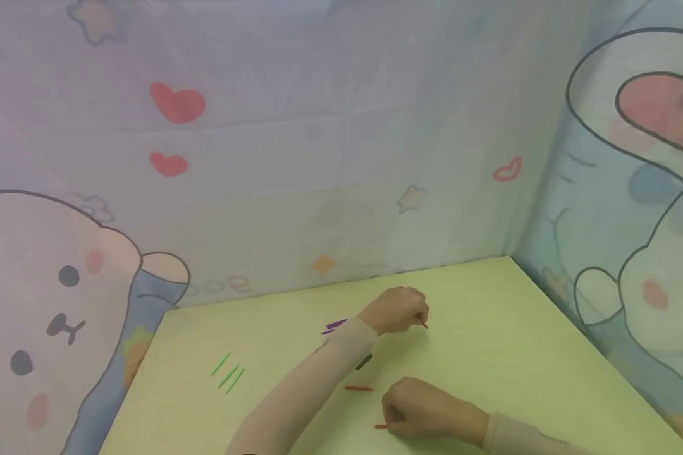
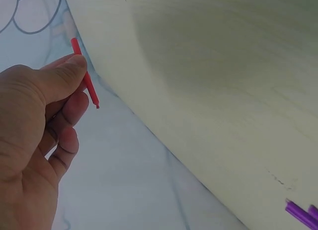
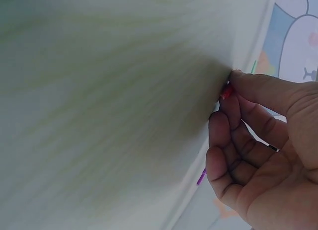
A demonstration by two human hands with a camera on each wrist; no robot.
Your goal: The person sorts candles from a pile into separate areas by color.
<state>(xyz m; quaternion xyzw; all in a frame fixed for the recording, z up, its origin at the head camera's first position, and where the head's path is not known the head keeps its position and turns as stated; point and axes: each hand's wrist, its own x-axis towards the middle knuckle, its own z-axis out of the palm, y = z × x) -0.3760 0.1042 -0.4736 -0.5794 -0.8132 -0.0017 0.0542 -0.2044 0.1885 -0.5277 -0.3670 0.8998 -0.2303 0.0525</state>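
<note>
My left hand point(image 1: 395, 309) reaches over the far middle of the table and pinches a slim red crayon point(image 2: 91, 88) between thumb and fingers. Most of that crayon shows in the left wrist view, its narrow end pointing away from the thumb. Nearer the front, my right hand point(image 1: 427, 409) is low at the tabletop, pinching another red crayon point(image 1: 381, 427). In the right wrist view only a short bit of this red crayon point(image 3: 226, 92) shows between the fingertips. A third red crayon point(image 1: 359, 388) lies left of the right hand, touched by neither hand.
Several green sticks point(image 1: 227, 376) lie side by side at the left of the pale yellow table point(image 1: 489, 341). Purple crayons point(image 1: 336, 325) lie behind my left forearm, partly covered. Dark sticks point(image 1: 364, 361) show beside that sleeve. Printed cloth walls point(image 1: 296, 189) border the table.
</note>
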